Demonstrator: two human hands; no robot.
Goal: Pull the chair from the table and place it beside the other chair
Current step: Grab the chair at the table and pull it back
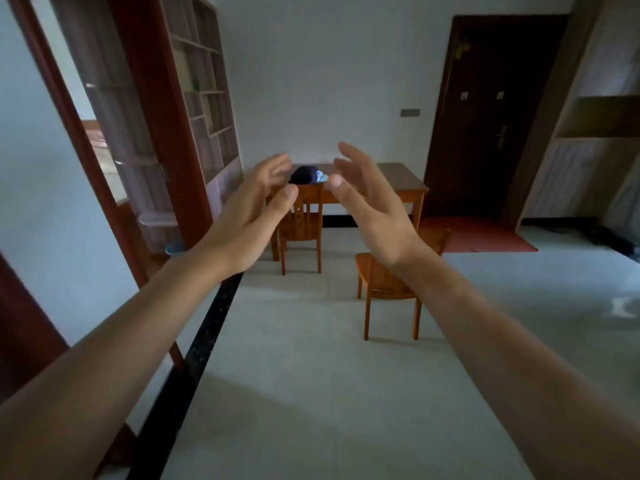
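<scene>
A wooden chair is tucked under the near side of a wooden table at the far wall, its back towards me. A second wooden chair stands free on the floor, nearer and to the right, partly hidden by my right forearm. My left hand and my right hand are raised in front of me with fingers spread. Both hold nothing and are well short of either chair.
A dark bundle with a light blue item lies on the table. A tall bookshelf and a glass door line the left wall. A dark door and a red mat are at the back right. Pale tiled floor stretches ahead.
</scene>
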